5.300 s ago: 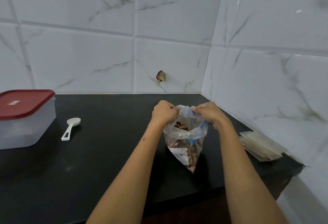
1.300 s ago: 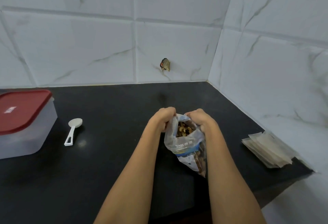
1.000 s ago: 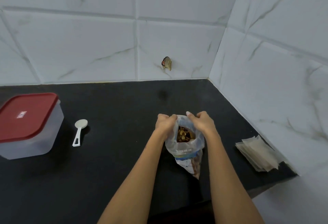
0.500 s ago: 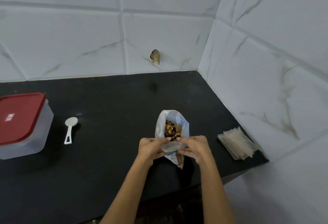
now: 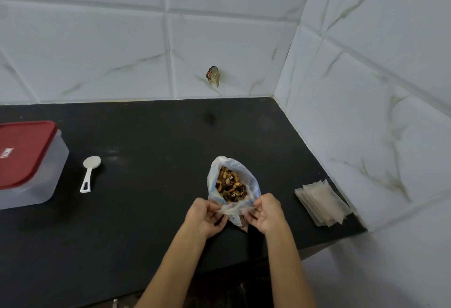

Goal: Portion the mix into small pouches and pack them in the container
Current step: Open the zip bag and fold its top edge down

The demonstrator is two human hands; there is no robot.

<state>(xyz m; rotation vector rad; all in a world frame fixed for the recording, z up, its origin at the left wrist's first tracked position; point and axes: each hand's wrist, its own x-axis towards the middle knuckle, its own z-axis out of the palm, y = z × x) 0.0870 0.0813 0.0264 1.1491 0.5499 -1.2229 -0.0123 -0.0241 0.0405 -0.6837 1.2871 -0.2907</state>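
Low at centre frame, the left hand (image 5: 205,217) and right hand (image 5: 267,213) pinch the near rim of the open clear plastic bag of brown nut mix (image 5: 230,185), its mouth gaping just beyond their curled fingers.

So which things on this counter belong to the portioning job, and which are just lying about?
Belongs to the job:
bag of mix, pinched at its near rim by left hand and right hand
stack of pouches
white scoop
red-lidded container

Lying about:
scrap stuck on the wall tile

An open clear bag (image 5: 233,187) of brown mix (image 5: 230,184) stands mid-counter, flat pouches (image 5: 321,204) stacked right, red-lidded container (image 5: 26,164) left.
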